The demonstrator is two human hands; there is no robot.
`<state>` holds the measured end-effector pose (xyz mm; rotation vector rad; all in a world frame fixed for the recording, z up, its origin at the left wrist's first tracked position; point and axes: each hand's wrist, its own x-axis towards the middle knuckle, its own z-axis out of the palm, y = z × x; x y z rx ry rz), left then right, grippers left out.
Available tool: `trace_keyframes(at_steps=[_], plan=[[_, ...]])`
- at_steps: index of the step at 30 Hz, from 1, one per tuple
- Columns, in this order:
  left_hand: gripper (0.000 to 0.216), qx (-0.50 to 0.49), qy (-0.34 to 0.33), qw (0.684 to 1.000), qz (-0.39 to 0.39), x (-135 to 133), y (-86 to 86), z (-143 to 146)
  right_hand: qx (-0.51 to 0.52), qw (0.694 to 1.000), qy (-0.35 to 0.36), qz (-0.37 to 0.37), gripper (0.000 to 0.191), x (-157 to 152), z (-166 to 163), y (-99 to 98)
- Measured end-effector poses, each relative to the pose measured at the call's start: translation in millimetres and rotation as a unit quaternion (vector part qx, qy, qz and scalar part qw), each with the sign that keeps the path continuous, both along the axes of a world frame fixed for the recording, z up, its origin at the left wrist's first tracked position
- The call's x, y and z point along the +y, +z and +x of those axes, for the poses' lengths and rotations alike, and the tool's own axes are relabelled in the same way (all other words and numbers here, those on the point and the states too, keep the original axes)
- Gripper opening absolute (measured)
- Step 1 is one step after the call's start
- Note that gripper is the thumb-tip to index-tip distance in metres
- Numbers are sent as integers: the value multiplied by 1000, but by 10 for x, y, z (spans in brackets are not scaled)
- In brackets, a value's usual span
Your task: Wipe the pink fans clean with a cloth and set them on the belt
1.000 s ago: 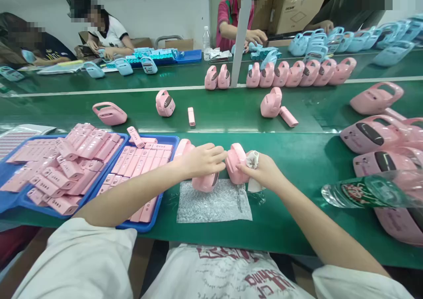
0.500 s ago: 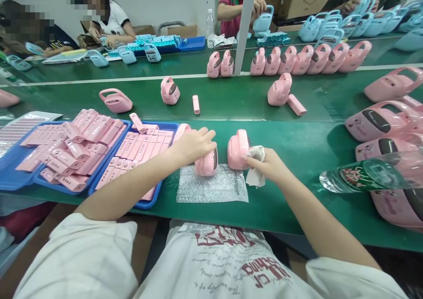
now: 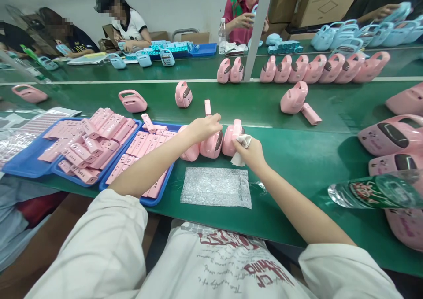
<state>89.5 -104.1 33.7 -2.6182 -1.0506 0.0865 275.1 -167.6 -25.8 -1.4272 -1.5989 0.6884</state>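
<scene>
Three pink handled devices stand side by side just beyond a sheet of bubble wrap [image 3: 216, 188]. My left hand [image 3: 207, 127] is closed over the top of the middle pink device [image 3: 211, 147], hiding its handle. Partly behind my left wrist is the left pink device [image 3: 191, 151]. My right hand [image 3: 253, 153] pinches a crumpled white cloth [image 3: 238, 159] against the right pink device [image 3: 231, 140]; its fingers are closed, and the cloth hangs below them.
Blue trays [image 3: 158, 192] of small pink blocks [image 3: 102, 129] lie at my left. A green-labelled bottle [image 3: 373, 192] lies at my right, among more pink devices [image 3: 390, 136]. Beyond the belt, co-workers handle blue devices [image 3: 343, 35]. A metal post [image 3: 259, 32] rises ahead.
Both hands and the pink devices have moved away from me, off the bubble wrap. The middle and right devices now stand closer together. The view has shifted slightly.
</scene>
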Motion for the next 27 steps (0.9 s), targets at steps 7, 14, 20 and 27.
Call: trace_keyframes(at_steps=[7,14,20,27], plan=[[44,-89,32,988,-120,-16,91,-290,-69,996,-4,-47,34,208,16,90],[59,-234,317,892,-220,-278,106,-689,-209,976,-57,-24,45,81,108,230],[45,-327,327,870,-170,16,-120,-700,-326,933,142,52,60,14,-421,362],[40,-308,298,886,-179,198,-89,-580,-362,911,195,39,41,208,-753,307]])
